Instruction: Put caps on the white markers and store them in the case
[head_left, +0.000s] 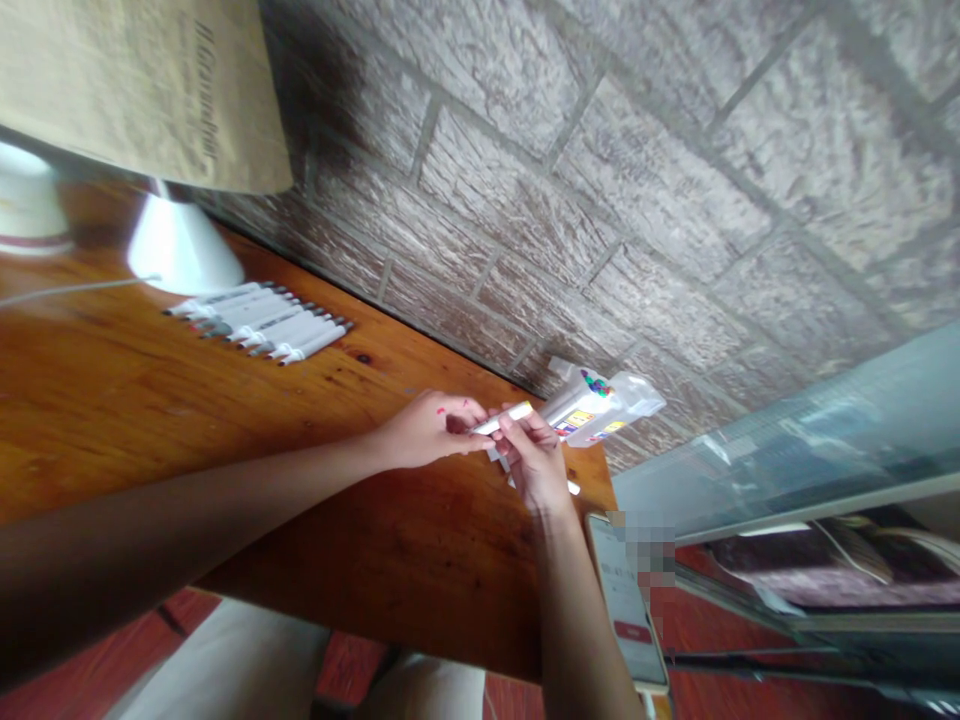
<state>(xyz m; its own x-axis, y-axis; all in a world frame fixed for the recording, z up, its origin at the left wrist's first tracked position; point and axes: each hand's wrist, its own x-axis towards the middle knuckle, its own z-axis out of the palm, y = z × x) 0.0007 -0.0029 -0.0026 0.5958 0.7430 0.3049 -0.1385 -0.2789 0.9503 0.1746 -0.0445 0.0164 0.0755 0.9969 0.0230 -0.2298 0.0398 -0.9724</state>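
Between both hands, above the wooden table, is a white marker (516, 412) with a yellowish end pointing up and right. My left hand (431, 430) pinches its lower left end; small red marks show on the back of this hand. My right hand (536, 455) has its thumb and fingers closed round the upper part. Part of another white piece shows under the right hand, too hidden to name. Just beyond the right hand, a clear plastic package (600, 408) with coloured print leans near the wall.
A row of several white markers (262, 318) lies on the table (360, 395) at the left, before a lamp with a white cone base (180, 245). The brick wall (510, 190) borders the back edge. A phone (628, 600) stands at the right edge, beside my right forearm.
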